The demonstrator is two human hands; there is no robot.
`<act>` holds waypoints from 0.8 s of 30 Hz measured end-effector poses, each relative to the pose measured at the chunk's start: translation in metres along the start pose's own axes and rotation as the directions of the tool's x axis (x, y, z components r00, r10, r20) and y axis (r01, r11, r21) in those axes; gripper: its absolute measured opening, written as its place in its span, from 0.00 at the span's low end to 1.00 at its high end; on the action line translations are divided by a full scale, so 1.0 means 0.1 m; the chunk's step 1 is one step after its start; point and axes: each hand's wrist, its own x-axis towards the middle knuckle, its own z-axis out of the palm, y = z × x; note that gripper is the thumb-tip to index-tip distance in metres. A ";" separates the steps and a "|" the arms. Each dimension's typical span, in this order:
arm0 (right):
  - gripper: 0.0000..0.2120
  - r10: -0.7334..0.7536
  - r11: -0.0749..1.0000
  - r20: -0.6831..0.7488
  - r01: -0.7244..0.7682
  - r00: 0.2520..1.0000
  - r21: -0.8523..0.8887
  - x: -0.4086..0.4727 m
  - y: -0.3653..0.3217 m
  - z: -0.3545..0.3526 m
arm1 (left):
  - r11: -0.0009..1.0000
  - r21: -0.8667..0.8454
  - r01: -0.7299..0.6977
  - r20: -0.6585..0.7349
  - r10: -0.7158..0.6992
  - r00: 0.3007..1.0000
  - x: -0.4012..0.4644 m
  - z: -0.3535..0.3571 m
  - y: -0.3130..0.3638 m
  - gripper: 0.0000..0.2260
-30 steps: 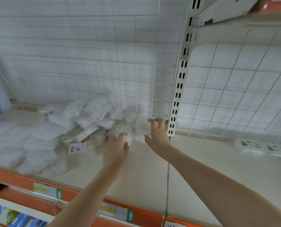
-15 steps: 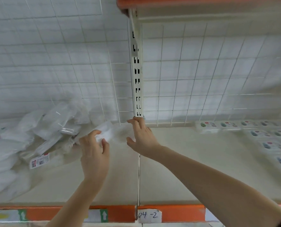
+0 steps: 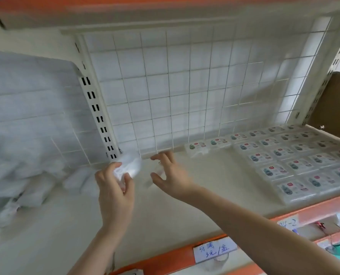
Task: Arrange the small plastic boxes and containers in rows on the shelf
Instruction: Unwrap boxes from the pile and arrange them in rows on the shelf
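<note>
left grip [image 3: 115, 187] pinching crinkly clear plastic packet [image 3: 130, 165]; right grip [image 3: 170, 175] spread, empty, above smooth shelf [image 3: 214, 185]

shelf [image 3: 214, 187]: matt, smooth | boxes [image 3: 296, 163]: glossy plastic | bags [image 3: 16, 175]: perhaps plastic film

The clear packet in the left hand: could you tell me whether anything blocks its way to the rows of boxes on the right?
Nothing visible does. The left hand holds the clear packet; bare shelf runs to the rows of boxes. Only the open right hand hovers between.
</note>
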 end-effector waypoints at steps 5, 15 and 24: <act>0.15 0.085 0.996 -0.108 -0.080 0.991 0.051 -0.40 0.39 -0.43 | 0.995 -0.092 0.050 0.117 -0.039 0.992 -0.18 0.45 0.23 0.22; 0.13 0.138 0.990 -0.193 -0.138 0.971 0.017 -1.11 0.95 -1.09 | 0.981 -0.195 0.014 0.206 0.027 0.978 -0.47 1.13 0.68 0.22; 0.21 0.094 0.995 0.014 -0.093 0.996 -0.039 -1.23 1.05 -1.08 | 0.896 -0.386 0.218 0.300 -0.102 0.948 -0.62 1.33 0.67 0.14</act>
